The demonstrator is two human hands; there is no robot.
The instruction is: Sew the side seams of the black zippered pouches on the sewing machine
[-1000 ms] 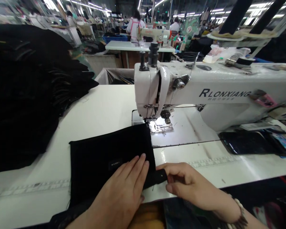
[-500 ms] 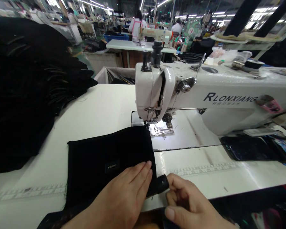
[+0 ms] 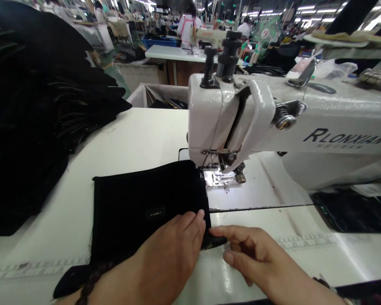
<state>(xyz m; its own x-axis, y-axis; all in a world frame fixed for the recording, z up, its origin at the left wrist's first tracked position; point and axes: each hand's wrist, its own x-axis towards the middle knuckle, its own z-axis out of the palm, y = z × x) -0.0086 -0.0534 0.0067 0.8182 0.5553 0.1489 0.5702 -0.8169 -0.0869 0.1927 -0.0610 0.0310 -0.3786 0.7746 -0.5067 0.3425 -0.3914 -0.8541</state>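
A black fabric panel (image 3: pixel 123 207) with a small label (image 3: pixel 155 213) lies flat on the sewing table, its upper right corner under the needle area of a white sewing machine (image 3: pixel 222 123). My left hand (image 3: pixel 174 250) rests flat on the panel's lower right part, fingers stretched out and close together. At the panel's right edge, my right hand (image 3: pixel 254 254) touches a short black tab (image 3: pixel 214 242) with the extended index fingertip. Its thumb stands apart below and the other fingers are curled. Part of the panel is hidden under my left hand and forearm.
A large pile of black fabric pieces (image 3: pixel 28 118) stands at the left. A dark phone (image 3: pixel 352 212) lies at the right under the machine arm. Beyond the table are a bin (image 3: pixel 139 96), another machine table (image 3: pixel 165 53) and a person (image 3: pixel 189 29).
The tab, raised at my right index finger before, now lies lower and flatter. My right fingertip has moved left onto the panel's edge. The view has shifted, with the machine appearing larger.
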